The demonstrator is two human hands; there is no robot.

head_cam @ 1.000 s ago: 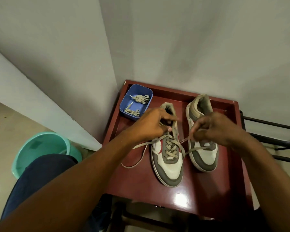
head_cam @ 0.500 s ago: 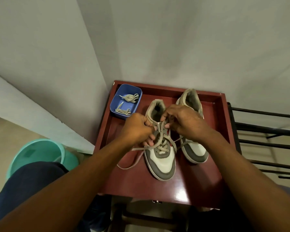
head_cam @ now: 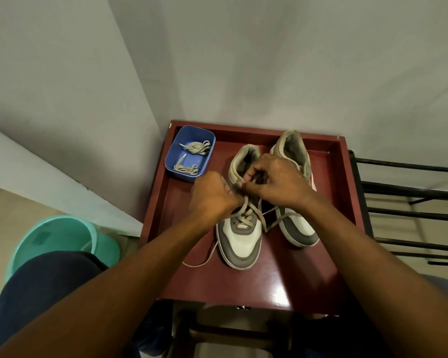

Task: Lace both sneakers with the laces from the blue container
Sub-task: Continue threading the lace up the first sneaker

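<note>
Both forearms reach forward; left hand [head_cam: 212,195] and right hand [head_cam: 277,182] meet, curled fingers pinching the lace [head_cam: 242,225].

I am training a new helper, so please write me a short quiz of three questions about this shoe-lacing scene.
1. True or false: the left hand and the right hand both hold the lace of the sneaker nearer the blue container.
2. How many lace bundles lie in that container? A: none. B: two. C: four.
3. Missing word: one end of the held lace trails onto the red ___.
Key: 1 true; 2 B; 3 table.
</note>
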